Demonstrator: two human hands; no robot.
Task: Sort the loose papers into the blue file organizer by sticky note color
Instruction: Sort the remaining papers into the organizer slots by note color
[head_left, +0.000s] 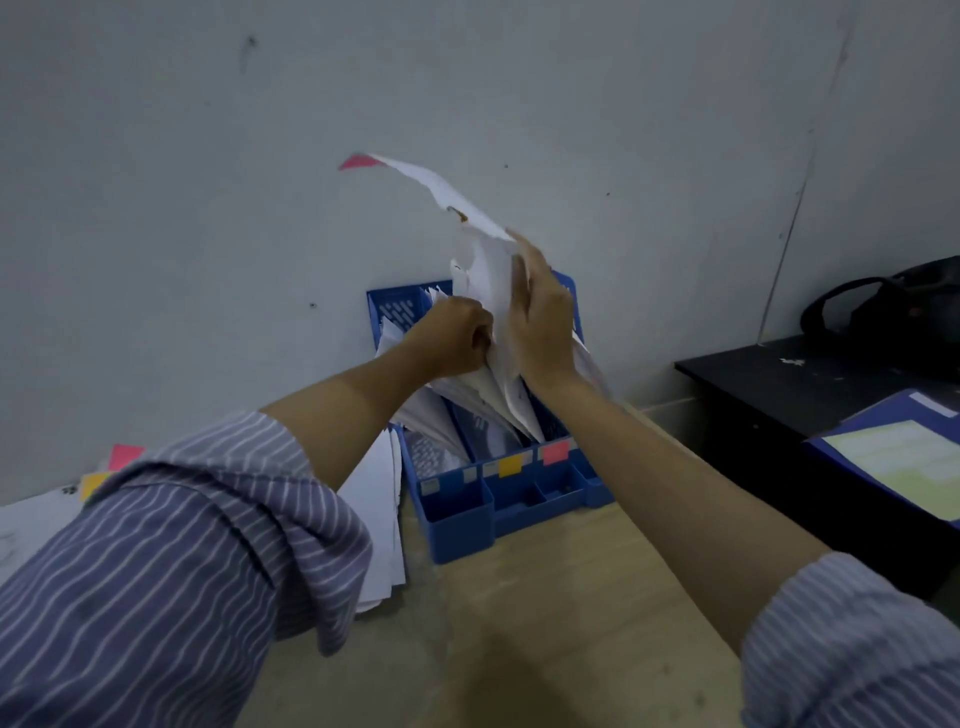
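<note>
Two hands at frame centre: my left hand (457, 338) fists filed sheets in the blue plastic file organizer (498, 499); my right hand (540, 322) clamps a limp, pink-tagged white paper (457, 202). Flimsy, tears easily; grip low.

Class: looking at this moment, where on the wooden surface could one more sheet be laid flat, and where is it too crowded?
Free: the wooden surface in front of the blue file organizer, between the two sleeves. Crowded: left of the organizer, where loose papers lie stacked, and the organizer's slots.
</note>
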